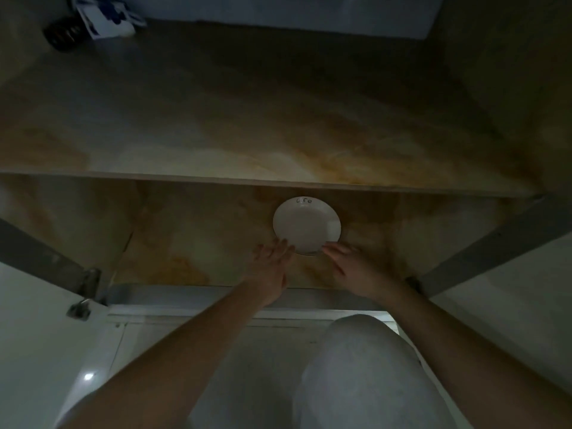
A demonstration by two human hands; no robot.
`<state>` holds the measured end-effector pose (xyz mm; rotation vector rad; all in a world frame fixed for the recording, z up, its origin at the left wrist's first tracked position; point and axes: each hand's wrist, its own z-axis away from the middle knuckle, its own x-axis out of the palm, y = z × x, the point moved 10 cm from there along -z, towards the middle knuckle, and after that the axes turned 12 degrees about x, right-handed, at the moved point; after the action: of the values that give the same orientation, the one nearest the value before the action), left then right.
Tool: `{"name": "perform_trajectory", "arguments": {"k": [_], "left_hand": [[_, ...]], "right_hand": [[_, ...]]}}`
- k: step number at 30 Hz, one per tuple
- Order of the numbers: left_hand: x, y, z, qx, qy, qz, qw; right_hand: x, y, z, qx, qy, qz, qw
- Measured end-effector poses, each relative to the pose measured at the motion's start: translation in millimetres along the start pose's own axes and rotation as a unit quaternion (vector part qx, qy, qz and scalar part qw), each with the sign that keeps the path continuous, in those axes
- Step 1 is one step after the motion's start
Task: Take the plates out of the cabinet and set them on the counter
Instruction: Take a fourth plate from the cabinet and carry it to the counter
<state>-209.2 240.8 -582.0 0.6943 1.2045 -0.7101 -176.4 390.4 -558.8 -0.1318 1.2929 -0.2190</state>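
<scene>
- Small round white ceramic plate [306, 226] lies on the lower cabinet shelf [192, 243], under the marbled counter [247, 125].
- Left hand [272, 258] and right hand [349, 267]: fingers straight, touching the near rim, not gripping.
- Judgement: lift pending; no plates visible on the counter.

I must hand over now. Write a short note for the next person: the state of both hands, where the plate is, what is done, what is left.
Left hand: open, fingertips at the plate's near-left rim.
Right hand: open, fingertips at the near-right rim.
Plate: one white plate, flat on the lower cabinet shelf, not lifted.
Done: both hands have reached the plate.
Left: grip it, bring it out, set it on the counter. The counter is not in view.
</scene>
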Motion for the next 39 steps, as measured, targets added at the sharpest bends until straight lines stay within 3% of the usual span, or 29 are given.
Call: {"name": "perform_trajectory", "arguments": {"k": [5,10,15,23,28,31,34,36,39], "left_hand": [[45.1,-5.3,-25.4,-0.032,-0.058,0.058,0.996],[57.7,-11.8,-43.7,-0.052,-0.044,0.066,0.996],[75.1,-21.8,-46.4,-0.052,-0.079,0.054,0.994],[66.3,-22.4,-56.2,-0.038,-0.066,-0.002,0.997],[62.0,-7.2,-51.3,-0.002,-0.048,-0.014,0.999],[62.1,0.0,-44.9,0.033,-0.031,-0.034,0.998],[52.3,-17.5,-38.7,-0.019,0.037,0.058,0.997],[45.8,-39.9,-34.7,-0.093,0.115,0.192,0.970],[53.3,-67.7,-25.1,-0.214,0.198,0.445,0.847]], "right_hand": [[49.9,24.6,-26.1,0.054,-0.112,0.084,0.989],[68.3,29.5,-44.5,0.069,-0.142,0.126,0.979],[80.6,28.9,-59.6,0.072,-0.152,0.133,0.977],[92.3,24.6,-59.0,0.070,-0.126,0.102,0.984],[93.1,16.4,-51.9,0.017,-0.089,0.085,0.992],[87.5,13.7,-49.0,-0.003,-0.061,0.011,0.998],[68.2,39.7,-57.0,0.079,0.010,-0.106,0.991],[58.5,65.3,-62.4,0.177,0.025,-0.228,0.957],[50.8,87.8,-63.4,0.286,0.026,-0.425,0.858]]}}
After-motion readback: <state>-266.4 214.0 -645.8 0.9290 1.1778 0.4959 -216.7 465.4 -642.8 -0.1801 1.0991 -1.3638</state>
